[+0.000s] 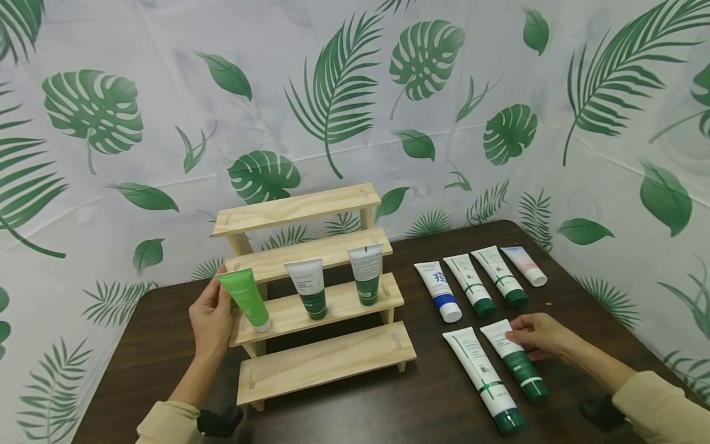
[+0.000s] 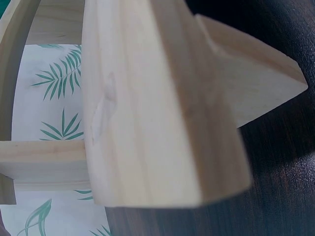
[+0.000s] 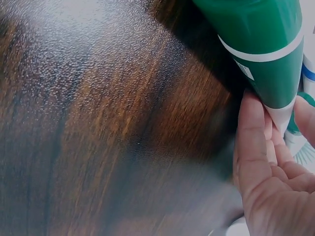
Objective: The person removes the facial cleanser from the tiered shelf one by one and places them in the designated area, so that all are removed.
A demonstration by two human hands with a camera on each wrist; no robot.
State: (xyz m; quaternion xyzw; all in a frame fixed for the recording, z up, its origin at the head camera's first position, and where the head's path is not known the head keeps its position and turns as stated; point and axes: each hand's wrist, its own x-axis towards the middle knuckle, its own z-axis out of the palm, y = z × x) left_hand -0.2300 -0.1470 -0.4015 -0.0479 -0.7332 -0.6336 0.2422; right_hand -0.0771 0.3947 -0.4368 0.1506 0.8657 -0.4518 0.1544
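The left hand is at the left end of a four-step pine display rack, its thumb and fingers pinching the upper left edge of a light green tube. That tube tilts, top to the left, with its white cap down at the second step from the bottom. On the same step, to its right, a white-and-green tube and a grey-and-green tube stand on their caps.

The right hand pinches the white crimped end of a green-capped tube between thumb and fingers; whether it is lifted off the dark wood-grain counter I cannot tell. Just beside it lies a longer white tube. Behind these, a row holds a blue-banded tube, two white tubes with green caps and a pink-and-blue tube. A leaf-print backdrop hangs behind the counter.
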